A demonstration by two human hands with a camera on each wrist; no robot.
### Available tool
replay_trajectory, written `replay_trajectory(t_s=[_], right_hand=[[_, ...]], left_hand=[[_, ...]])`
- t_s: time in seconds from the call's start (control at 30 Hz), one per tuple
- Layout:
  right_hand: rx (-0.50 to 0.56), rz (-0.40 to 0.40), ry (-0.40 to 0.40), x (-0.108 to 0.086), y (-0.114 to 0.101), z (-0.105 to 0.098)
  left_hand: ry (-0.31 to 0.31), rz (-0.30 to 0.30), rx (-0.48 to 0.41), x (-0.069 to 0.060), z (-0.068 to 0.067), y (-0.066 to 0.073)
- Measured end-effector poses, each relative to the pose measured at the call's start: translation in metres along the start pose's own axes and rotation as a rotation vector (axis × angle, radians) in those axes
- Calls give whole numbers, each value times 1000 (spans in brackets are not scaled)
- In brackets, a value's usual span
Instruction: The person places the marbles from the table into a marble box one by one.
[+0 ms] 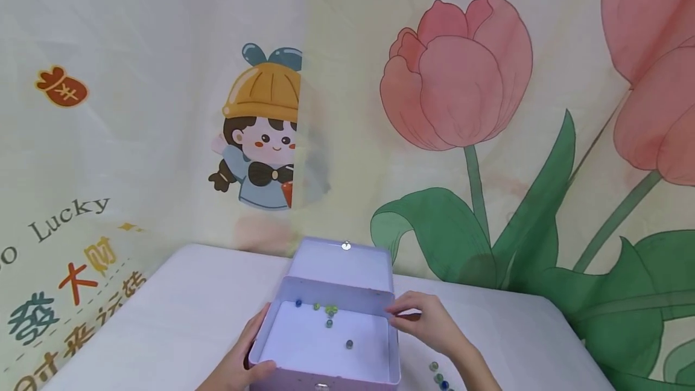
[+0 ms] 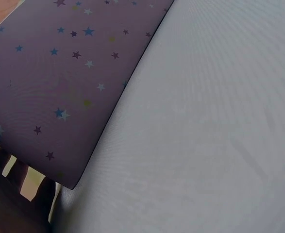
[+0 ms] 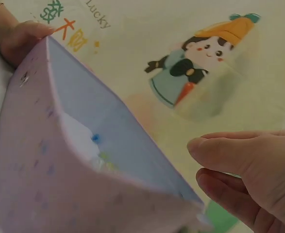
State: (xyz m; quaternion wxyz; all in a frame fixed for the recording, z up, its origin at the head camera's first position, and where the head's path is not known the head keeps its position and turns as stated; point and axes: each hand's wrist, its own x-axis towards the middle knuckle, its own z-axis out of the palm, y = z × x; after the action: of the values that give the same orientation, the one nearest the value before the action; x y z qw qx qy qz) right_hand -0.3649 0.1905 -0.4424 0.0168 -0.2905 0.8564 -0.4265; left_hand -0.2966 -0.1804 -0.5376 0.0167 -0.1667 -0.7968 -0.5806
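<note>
Head view: a lilac hinged box [image 1: 295,373] stands on the white-covered table [image 1: 163,306] at the picture's six o'clock, its mouth facing up. Its lid [image 1: 342,264] lies back at twelve o'clock, while the front latch [image 1: 322,387] points to six, towards the wearer. Base and lid together make one long axis, from six o'clock to slightly past twelve. Foreshortening hides which side of the base is longer.

The left hand [image 1: 241,355] clamps the box's corner at about eight o'clock, thumb over the rim. The left wrist view shows stars printed on its outside.

At the box's two o'clock rim is the right hand [image 1: 429,321], thumb and fingertips apart, as the right wrist view confirms.

Inside, a dark blue marble [image 1: 298,303] sits near eleven o'clock, yellow-green marbles [image 1: 332,309] bunch near twelve, and a greyish marble [image 1: 349,344] lies near the middle. Loose marbles [image 1: 439,378] lie on the table near four o'clock, below the right wrist.
</note>
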Motion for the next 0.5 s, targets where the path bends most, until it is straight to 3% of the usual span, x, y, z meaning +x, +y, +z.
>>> replay_trajectory(t_s=[0.13,0.33,0.5], right_hand=[[14,108,58,-43,12,-17],[69,301,96,-97,36,-24],[53,449,133,-127,56,-16]], left_hand=[[16,65,9,-2,-1,1],[-6,-3,-3,-2,0,4],[-14,-20,17,1,5,3]])
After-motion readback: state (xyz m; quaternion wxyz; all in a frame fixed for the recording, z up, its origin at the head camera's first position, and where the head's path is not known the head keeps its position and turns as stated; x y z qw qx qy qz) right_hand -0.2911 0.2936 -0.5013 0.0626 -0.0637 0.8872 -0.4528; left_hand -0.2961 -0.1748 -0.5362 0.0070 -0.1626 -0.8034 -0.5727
